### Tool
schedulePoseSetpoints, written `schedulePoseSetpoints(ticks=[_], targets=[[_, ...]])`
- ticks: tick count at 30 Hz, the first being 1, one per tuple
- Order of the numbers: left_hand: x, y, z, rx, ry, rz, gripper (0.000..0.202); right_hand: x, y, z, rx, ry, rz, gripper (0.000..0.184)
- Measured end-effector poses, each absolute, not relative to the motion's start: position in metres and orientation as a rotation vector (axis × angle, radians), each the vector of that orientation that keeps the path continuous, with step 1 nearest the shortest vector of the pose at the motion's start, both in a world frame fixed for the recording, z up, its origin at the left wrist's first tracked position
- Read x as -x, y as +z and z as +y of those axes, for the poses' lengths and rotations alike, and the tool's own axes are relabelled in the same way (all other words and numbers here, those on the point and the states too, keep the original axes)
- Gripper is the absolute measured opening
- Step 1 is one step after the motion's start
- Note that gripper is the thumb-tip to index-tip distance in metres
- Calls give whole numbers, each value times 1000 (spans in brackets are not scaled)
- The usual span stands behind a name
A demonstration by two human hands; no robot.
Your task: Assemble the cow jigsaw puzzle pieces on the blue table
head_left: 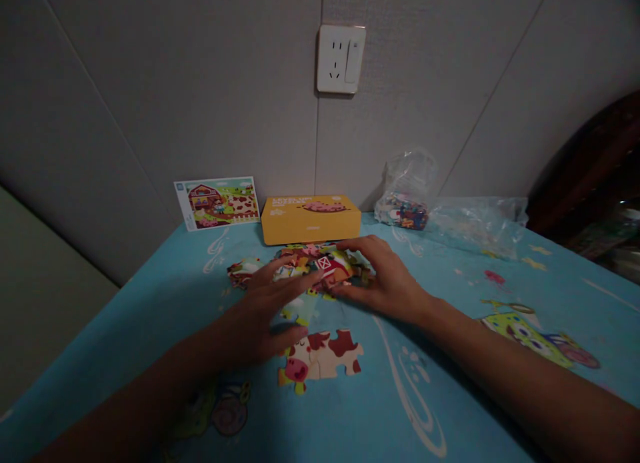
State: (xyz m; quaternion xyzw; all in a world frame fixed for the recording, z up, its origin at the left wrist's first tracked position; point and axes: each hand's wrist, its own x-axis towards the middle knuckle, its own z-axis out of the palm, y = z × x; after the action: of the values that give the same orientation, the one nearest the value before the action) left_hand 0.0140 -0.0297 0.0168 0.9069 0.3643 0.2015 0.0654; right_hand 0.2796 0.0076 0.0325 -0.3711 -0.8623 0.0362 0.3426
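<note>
Just past the puzzle pile [311, 251], a clear bag [411, 173] holds colourful pieces [403, 212].

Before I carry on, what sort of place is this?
Probably a room in a home, though only one corner of it shows. The signs are a white socket on the wall, a blue cartoon-print cover and loose puzzle pieces.
</note>
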Motion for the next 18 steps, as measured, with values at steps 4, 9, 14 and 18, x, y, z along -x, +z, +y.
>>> schedulePoseSetpoints(ticks=[4, 9, 14, 18], targets=[[-18, 16, -32, -2729, 607, 1099, 61, -271, 33, 3, 869, 183, -2332, 75], [-11, 11, -21, -2584, 706, 1427, 52, -302, 32, 28, 1255, 66, -2312, 52], [-5, 8, -12, -2502, 715, 1592, 54, -333, 27, 53, 1556, 172, -2375, 46], [-5, 4, -9, -2531, 586, 1640, 58, -334, 23, 57, 1483, 280, -2389, 41]])
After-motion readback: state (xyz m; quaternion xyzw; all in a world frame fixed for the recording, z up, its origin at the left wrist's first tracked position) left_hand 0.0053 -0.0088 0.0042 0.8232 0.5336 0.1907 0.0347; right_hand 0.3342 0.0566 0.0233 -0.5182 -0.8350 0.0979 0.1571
